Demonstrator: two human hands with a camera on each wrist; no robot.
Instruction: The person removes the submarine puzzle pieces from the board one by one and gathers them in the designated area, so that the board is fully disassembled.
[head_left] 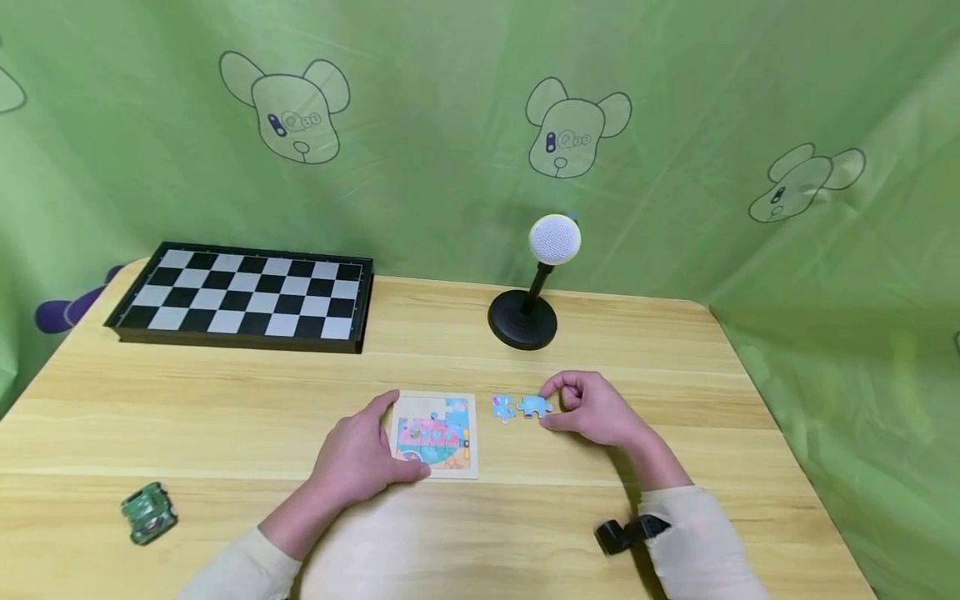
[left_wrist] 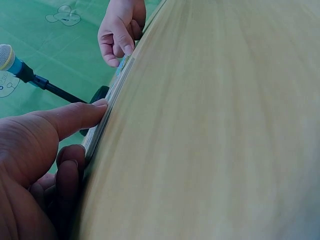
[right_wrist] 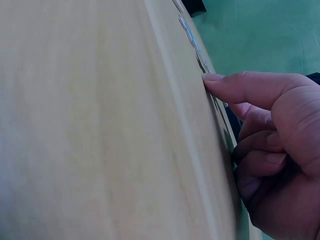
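A square jigsaw puzzle tray [head_left: 475,467] with a pale wooden rim lies on the table, its picture pink, teal and blue, with a bare area at the upper left. My left hand [head_left: 356,458] holds the tray by its left side, index finger at the top edge and thumb on the bottom edge. Right of the tray lie two blue puzzle pieces. My right hand [head_left: 592,408] pinches the right puzzle piece [head_left: 533,406] between thumb and index finger, other fingers curled in. The left puzzle piece [head_left: 502,407] lies close beside it. In the right wrist view the pieces appear edge-on.
A black-and-white chessboard [head_left: 247,296] lies at the back left. Behind the pieces stands a microphone [head_left: 555,240] on a round black base [head_left: 522,320]. A small green toy car [head_left: 148,512] sits at the front left. Green cloth [head_left: 450,125] hangs behind the table.
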